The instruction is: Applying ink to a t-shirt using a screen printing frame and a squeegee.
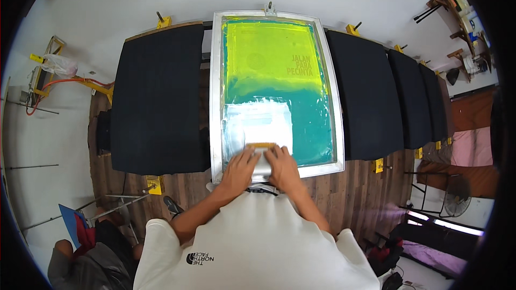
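Observation:
A screen-printing frame (216, 75) with a pale metal rim lies in front of me. Its mesh is yellow-green (258, 48) at the far part and teal (314, 123) nearer me, with faint lettering in the yellow-green area. A patch of white ink (271, 121) covers the near left part of the mesh. At that patch's near edge is a squeegee (262, 145) with an orange-brown strip and a silvery body. My left hand (241, 171) grips its left side and my right hand (283, 165) its right, fingers closed over it. Its lower edge is hidden.
Black cloth-covered boards stand left (158, 96) and right (363, 96) of the frame. Yellow clamps (153, 185) sit along the rail. A person in dark clothes (110, 247) is at the lower left. Farther right are a fan (457, 195) and a wall shelf (454, 19).

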Demonstrator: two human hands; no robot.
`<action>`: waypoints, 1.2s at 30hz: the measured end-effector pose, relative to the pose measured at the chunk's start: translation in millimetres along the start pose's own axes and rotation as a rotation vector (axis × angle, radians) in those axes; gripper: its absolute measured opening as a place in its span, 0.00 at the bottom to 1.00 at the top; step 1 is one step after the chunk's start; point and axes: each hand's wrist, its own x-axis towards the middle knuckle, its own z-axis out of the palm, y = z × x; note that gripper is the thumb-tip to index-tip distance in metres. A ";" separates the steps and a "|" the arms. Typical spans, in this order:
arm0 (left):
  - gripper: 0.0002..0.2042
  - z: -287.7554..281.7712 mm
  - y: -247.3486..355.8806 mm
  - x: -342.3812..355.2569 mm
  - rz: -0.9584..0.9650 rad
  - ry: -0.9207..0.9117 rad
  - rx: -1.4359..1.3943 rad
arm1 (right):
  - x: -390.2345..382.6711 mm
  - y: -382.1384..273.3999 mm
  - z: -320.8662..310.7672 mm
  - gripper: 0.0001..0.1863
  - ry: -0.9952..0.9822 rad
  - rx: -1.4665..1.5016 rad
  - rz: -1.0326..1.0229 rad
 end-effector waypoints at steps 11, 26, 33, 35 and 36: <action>0.17 -34.9 -45.6 100.2 -0.188 -0.187 -0.121 | 111.0 20.9 -42.6 0.16 -0.112 -0.049 -0.038; 0.21 -34.7 4.7 27.7 -0.269 -0.341 -0.163 | 23.6 -0.9 -28.6 0.21 -0.127 0.074 0.016; 0.18 -37.3 -21.4 72.1 -0.169 -0.083 -0.187 | 80.0 13.5 -38.9 0.19 -0.097 -0.107 -0.072; 0.22 -18.9 -28.5 56.9 -0.106 -0.041 -0.139 | 68.8 20.8 -16.5 0.21 -0.003 -0.098 -0.107; 0.25 -8.4 -31.6 44.7 -0.052 -0.006 -0.091 | 59.4 19.7 -6.7 0.23 0.084 -0.081 -0.142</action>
